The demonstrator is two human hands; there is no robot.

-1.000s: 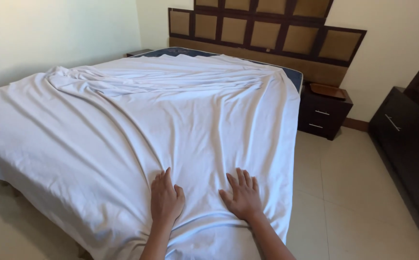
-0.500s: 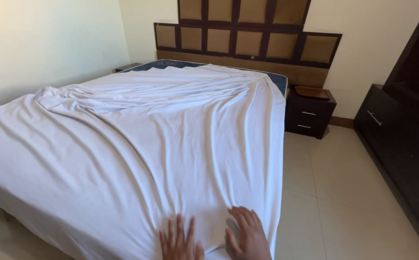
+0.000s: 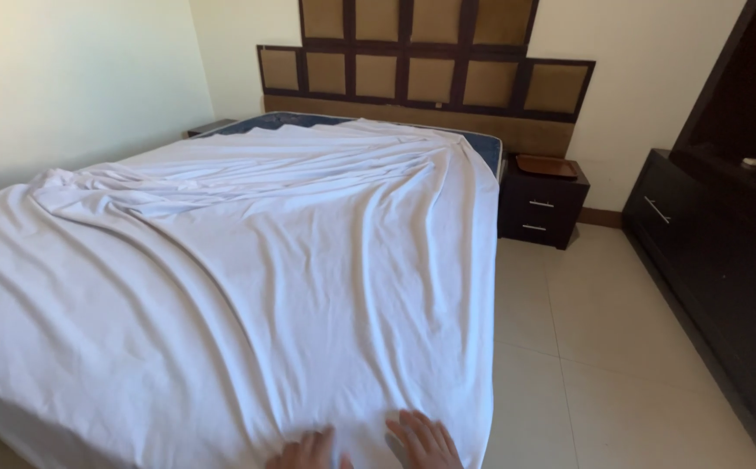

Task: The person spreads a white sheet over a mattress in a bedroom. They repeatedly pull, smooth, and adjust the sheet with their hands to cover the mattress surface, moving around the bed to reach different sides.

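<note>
Both hands have slid down to the frame's 6 o'clock edge since a second ago; left hand (image 3: pixel 304 452) and right hand (image 3: pixel 424 441) lie flat, fingers spread, holding nothing, on the white sheet (image 3: pixel 248 260). Sheet covers the bed, wrinkled toward 10 o'clock, mattress (image 3: pixel 295 122) bare at 12, so smoothing seems unfinished

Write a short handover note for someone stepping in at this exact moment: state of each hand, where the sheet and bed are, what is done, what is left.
Left hand: flat, open, on the white sheet at the foot of the bed.
Right hand: flat, open, beside it near the sheet's right corner.
Done: sheet is spread over most of the mattress.
Left: sheet is wrinkled, bunched at the far left, and the blue mattress shows bare by the headboard.
</note>
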